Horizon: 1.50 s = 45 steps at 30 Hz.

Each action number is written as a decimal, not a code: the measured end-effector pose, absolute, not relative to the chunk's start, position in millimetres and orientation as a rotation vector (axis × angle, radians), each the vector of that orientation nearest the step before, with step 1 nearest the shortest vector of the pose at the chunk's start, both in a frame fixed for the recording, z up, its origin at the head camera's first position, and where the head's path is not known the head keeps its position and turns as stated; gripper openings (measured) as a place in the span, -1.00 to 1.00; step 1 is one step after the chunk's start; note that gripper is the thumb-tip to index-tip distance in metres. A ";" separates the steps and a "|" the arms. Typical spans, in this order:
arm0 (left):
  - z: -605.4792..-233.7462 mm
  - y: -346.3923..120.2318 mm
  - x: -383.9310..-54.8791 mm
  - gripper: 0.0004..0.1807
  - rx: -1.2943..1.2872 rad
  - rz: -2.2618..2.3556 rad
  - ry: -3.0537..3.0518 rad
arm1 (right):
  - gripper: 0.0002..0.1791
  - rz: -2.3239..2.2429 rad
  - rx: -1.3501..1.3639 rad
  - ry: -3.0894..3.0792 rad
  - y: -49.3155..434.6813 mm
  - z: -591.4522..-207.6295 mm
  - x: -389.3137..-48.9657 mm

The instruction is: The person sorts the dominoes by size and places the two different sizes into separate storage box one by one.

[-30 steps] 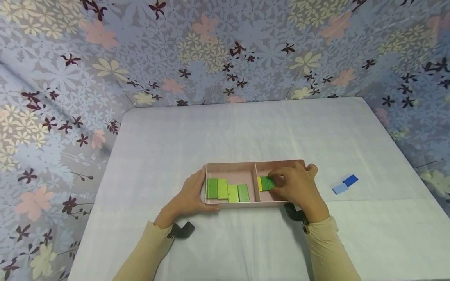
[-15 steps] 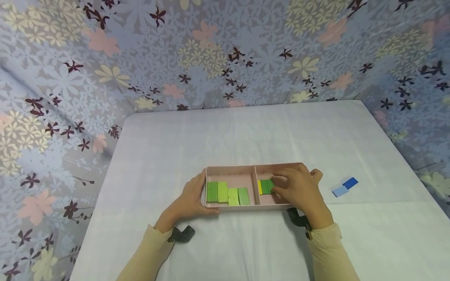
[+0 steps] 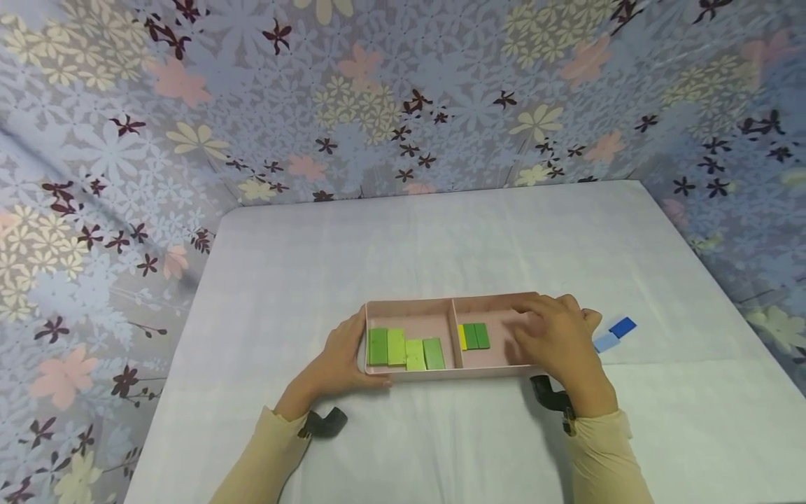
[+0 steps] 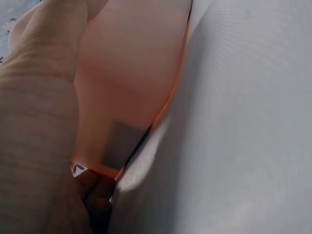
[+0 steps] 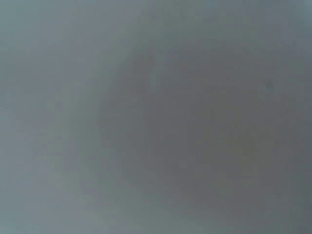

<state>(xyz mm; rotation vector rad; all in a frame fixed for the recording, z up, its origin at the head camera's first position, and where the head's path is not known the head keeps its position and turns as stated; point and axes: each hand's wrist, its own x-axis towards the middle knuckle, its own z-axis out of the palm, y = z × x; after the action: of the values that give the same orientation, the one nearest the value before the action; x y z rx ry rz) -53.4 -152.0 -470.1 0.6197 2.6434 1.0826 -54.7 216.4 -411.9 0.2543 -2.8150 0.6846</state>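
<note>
A pale pink tray [image 3: 415, 376] with a divider lies on the table in the head view. My left hand [image 3: 340, 357] grips its left end, thumb along the front wall; the left wrist view shows that hand [image 4: 44, 97] large beside the pink wall. Several green and lime tiles [image 3: 397, 346] line the left compartment. Against the divider in the right compartment stand a narrow yellow tile [image 3: 462, 337] and two green tiles [image 3: 477, 336]. Over the right end hovers my right hand [image 3: 560, 339], fingers loosely bent with nothing visible between them. The right wrist view is too blurred to read.
To the right of the tray, a dark blue tile [image 3: 623, 327] and a light blue tile [image 3: 607, 342] lie touching on the white tablecloth [image 3: 403, 245]. Flowered fabric [image 3: 378, 91] rises behind the table and at its sides.
My right hand has let go of the green tile near the divider and moved right, toward the blue tiles. The left hand keeps its hold on the tray.
</note>
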 end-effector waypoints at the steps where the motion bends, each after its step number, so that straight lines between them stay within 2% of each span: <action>1: -470.4 -152.0 -53.3 0.44 0.619 1.088 2.641 | -0.63 0.687 0.255 -2.797 218.2 -411.5 -54.5; 9: -471.8 -151.6 -51.0 0.44 0.600 1.094 2.624 | -0.75 0.730 0.192 -2.685 233.4 -410.6 -51.6; 45: -471.6 -151.5 -52.9 0.48 0.613 1.061 2.630 | -0.47 0.628 -0.313 -3.015 312.3 -422.9 -38.1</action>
<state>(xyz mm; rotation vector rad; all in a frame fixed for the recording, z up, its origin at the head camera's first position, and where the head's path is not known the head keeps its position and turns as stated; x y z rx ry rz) -52.9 -151.5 -471.6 0.6126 2.6302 1.0607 -38.1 312.3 -422.9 -0.3130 -3.0148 0.6277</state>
